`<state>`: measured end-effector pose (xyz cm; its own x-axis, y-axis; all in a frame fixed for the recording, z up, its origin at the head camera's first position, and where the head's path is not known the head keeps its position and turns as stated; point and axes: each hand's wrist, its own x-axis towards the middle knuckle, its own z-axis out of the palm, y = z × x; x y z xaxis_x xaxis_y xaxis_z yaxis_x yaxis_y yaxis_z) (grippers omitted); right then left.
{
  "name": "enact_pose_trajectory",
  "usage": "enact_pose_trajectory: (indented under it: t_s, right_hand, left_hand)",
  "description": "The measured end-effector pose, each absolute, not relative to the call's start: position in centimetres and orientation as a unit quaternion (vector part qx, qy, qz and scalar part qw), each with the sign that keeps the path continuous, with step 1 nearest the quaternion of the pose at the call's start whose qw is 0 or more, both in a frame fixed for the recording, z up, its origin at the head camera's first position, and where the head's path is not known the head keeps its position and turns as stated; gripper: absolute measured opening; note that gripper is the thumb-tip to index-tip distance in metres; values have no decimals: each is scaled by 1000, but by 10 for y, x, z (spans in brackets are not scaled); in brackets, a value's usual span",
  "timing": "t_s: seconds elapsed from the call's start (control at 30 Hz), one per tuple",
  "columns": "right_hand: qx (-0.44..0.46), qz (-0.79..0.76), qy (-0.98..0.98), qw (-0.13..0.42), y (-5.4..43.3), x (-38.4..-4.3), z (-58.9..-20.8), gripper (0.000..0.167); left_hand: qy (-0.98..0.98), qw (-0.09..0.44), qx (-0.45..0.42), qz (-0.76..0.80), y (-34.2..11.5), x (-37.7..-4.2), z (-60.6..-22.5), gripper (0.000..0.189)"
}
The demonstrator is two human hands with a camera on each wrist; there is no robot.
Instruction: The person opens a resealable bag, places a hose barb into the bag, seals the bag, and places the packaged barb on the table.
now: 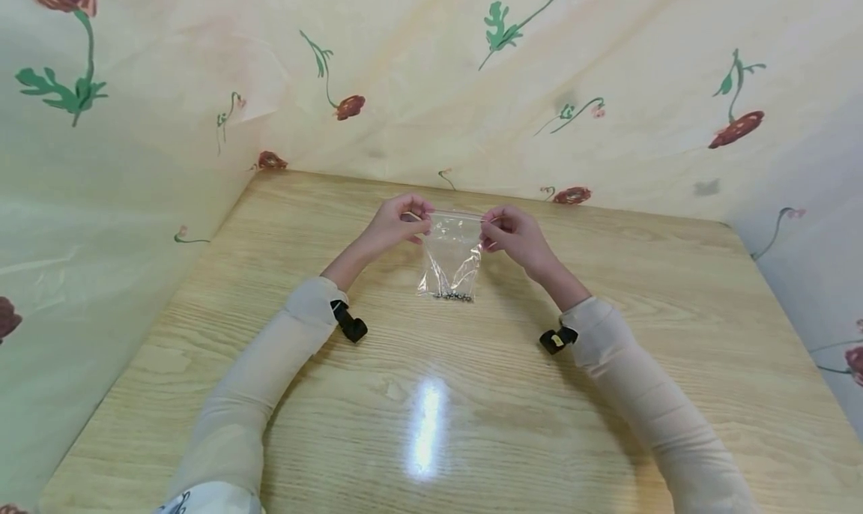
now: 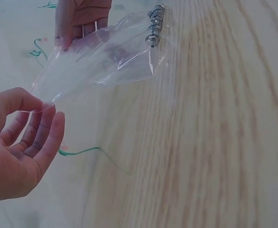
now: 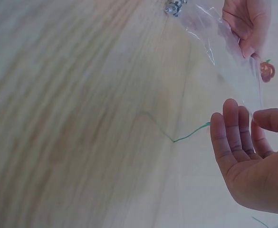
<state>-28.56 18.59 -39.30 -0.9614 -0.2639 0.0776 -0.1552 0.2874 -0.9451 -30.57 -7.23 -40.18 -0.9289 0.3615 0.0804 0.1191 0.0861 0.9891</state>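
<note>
Between my two hands hangs a clear zip bag (image 1: 453, 255), its zip strip stretched along the top. Several small shiny metal pieces, which look like screws or nuts (image 2: 155, 26), lie in a row along its bottom edge. My left hand (image 1: 401, 220) pinches the top left corner between thumb and index finger. At the top right corner my right hand (image 1: 514, 235) pinches the bag the same way. In the left wrist view the other fingers of the left hand (image 2: 22, 142) are loosely bent beneath the bag. The right hand (image 3: 253, 161) spreads its remaining fingers away from the plastic.
A wood-grain table (image 1: 431, 379) lies beneath both arms, with a bright light reflection near its front. Cream cloth with red flowers (image 1: 418, 72) covers the walls at the back and sides. Black straps (image 1: 349, 323) are on both wrists.
</note>
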Motion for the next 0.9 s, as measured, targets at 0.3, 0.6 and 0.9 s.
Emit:
enact_pose_trajectory:
  t_s: [0.3,0.6,0.9]
  right_hand:
    - [-129,-569,810,55,187,-293,-397,24]
    - [-134,-556,818,58,189,-300,-402,23]
    - [-126,-551,823,60,191,-301,-405,20]
  left_hand:
    - [745,97,169,638,-70,-315,-406,31]
    - [747,108,170,634,-67,-321,-408,31]
    - [752,123,166,626,-66,-325,-410,33]
